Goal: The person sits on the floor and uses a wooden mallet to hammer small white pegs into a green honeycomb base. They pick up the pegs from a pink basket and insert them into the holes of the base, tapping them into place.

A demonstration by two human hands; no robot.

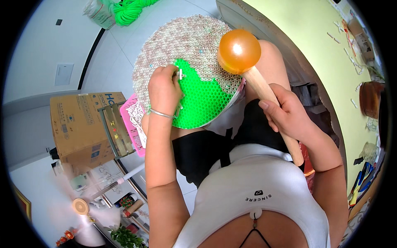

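Observation:
A round disc lies across my lap, mostly covered by a packed layer of small white ring-ended pieces [178, 41]. Its near part is a bare bright green honeycomb surface [206, 97]. My left hand [163, 89] rests at the left border of the green area, fingers pinched on a small white plastic piece [180, 74]. Another white piece [178, 110] sits on the green, beside my wrist. My right hand [285, 109] grips the wooden handle of a mallet [239, 51]. The mallet's round translucent orange head is above the disc's right side.
Left of the disc, a pink basket [131, 124] holds many white pieces. Beyond it are a cardboard box [80, 128] and a blurred fan [80, 206]. Green cord [128, 12] lies by a bag [99, 14] at the top. More white pieces lie scattered on the pale yellow-green surface [331, 70] at right.

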